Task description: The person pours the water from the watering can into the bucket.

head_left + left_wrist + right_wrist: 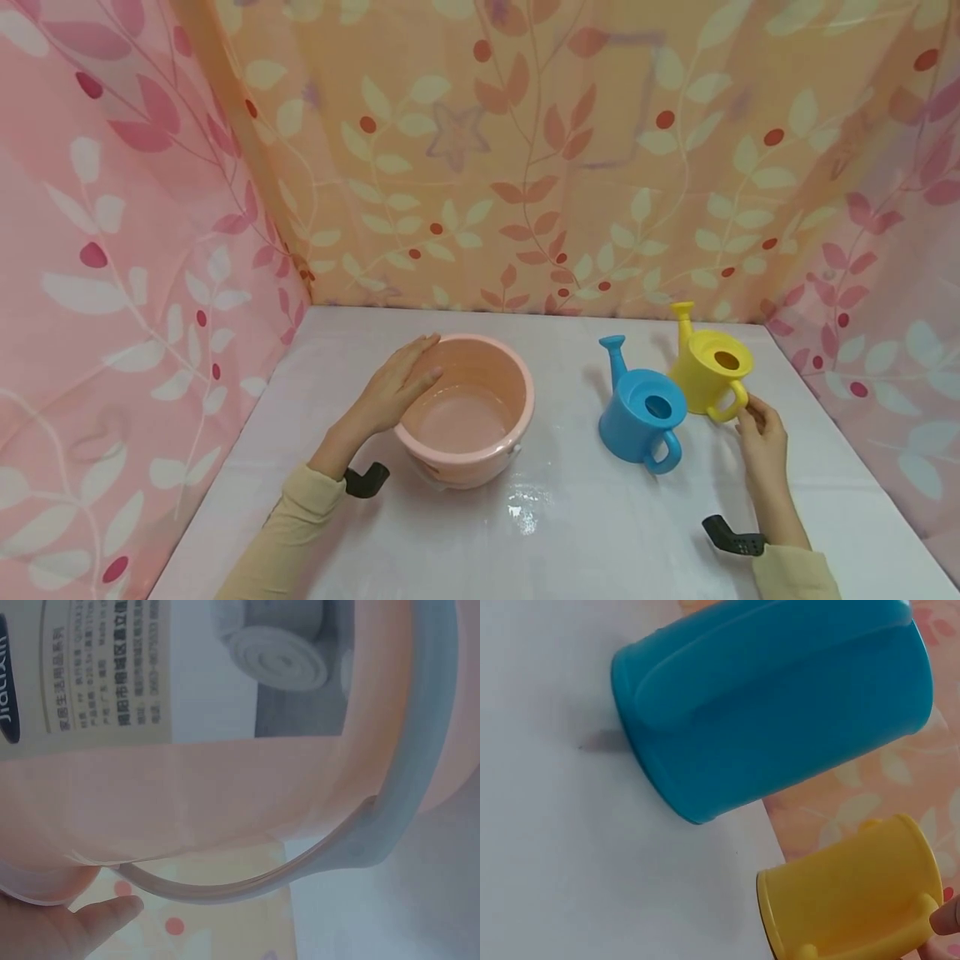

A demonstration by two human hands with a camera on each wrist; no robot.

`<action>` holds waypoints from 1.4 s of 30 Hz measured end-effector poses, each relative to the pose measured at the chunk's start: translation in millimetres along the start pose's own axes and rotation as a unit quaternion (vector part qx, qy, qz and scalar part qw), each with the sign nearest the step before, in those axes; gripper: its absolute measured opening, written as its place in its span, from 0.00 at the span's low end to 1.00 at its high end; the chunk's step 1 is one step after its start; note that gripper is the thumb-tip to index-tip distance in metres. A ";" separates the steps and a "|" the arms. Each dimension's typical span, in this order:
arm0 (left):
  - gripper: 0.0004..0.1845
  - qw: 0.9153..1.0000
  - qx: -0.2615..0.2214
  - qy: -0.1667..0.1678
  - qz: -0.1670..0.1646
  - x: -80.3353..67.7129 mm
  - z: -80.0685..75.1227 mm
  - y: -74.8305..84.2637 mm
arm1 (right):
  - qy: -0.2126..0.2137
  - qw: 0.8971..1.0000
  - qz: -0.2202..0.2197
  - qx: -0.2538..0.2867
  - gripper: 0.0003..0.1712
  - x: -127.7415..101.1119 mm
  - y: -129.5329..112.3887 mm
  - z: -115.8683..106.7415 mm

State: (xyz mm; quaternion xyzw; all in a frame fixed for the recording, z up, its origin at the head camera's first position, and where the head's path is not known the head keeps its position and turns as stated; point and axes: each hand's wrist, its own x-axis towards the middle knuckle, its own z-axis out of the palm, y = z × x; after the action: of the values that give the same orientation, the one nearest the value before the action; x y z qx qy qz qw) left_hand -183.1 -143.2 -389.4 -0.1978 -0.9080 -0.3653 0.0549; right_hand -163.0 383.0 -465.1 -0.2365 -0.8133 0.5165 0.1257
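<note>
While left hand (393,387) rests on basin (517,392); right hand (762,433) touches yellow can (712,375).

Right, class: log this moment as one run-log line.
left hand: rests on basin rim | right hand: touches yellow can handle | blue can: untouched, beside it

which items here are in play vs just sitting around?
In play:
left hand, resting flat on the rim of the pink basin
right hand, fingertips at the handle of the yellow watering can

Sitting around:
blue watering can, beside the yellow one, untouched
white table
leaf-print curtains
</note>
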 end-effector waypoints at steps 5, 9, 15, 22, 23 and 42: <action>0.31 1.000 -0.001 -0.004 -0.001 -1.0 0.3 1.6 | 0.000 1.000 0.006 -0.006 0.32 -9.7 -0.8 0.2; 0.31 1.000 -0.004 -0.003 0.001 -1.2 0.3 2.5 | -0.001 1.000 0.001 -0.003 0.34 -18.9 -3.0 0.0; 0.31 1.000 -0.005 -0.005 -0.006 -2.1 1.0 1.9 | -0.020 1.000 -0.016 -0.017 0.35 -27.6 0.6 2.4; 0.31 1.000 -0.008 -0.005 -0.008 -2.8 2.6 -1.0 | -0.018 0.996 -0.059 -0.062 0.37 4.3 61.5 10.7; 0.30 1.000 -0.008 -0.004 -0.007 -2.9 2.7 -1.0 | -0.018 0.995 -0.061 -0.074 0.37 8.5 68.7 12.4; 0.31 1.000 -0.007 -0.001 -0.006 -1.1 -0.4 2.0 | -0.087 0.988 -0.099 -0.079 0.31 -18.6 54.3 39.9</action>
State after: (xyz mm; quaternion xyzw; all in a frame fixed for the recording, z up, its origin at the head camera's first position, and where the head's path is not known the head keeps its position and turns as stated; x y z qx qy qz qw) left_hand -181.4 -142.5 -388.1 -0.1932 -0.9065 -0.3720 0.0501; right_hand -151.2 361.6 -530.5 -0.1180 -0.8788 0.4543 0.0859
